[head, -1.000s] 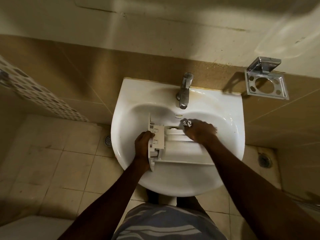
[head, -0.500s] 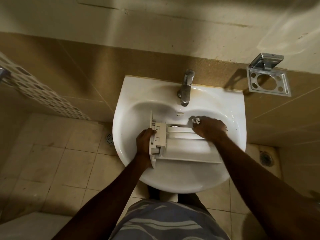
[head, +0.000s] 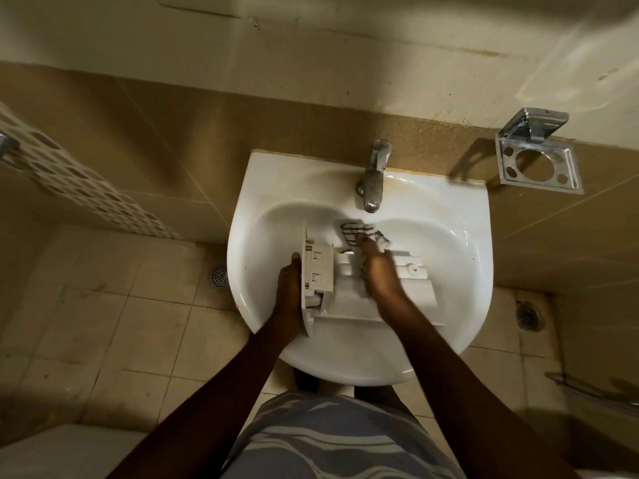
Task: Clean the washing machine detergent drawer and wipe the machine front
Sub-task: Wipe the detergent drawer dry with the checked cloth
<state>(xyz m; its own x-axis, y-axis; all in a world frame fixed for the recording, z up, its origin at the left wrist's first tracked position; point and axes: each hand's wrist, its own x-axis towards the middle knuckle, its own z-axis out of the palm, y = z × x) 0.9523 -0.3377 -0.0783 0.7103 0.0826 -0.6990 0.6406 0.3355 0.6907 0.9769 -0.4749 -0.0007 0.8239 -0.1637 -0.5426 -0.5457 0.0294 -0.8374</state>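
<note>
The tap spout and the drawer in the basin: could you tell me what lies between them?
In the head view, a striped cloth under the right hand lies between the tap and drawer.

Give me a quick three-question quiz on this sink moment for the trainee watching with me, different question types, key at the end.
1. True or false: the detergent drawer lies inside the sink basin.
2. Multiple choice: what does the right hand press onto the drawer? A) a patterned cloth B) a brush C) a soap bar
3. Fill in: the left hand steadies the drawer by its ____ panel end.

Extra note: no stream of water shows at the tap, and the wall-mounted holder holds nothing.

Key: 1 true; 2 A; 3 front
</note>
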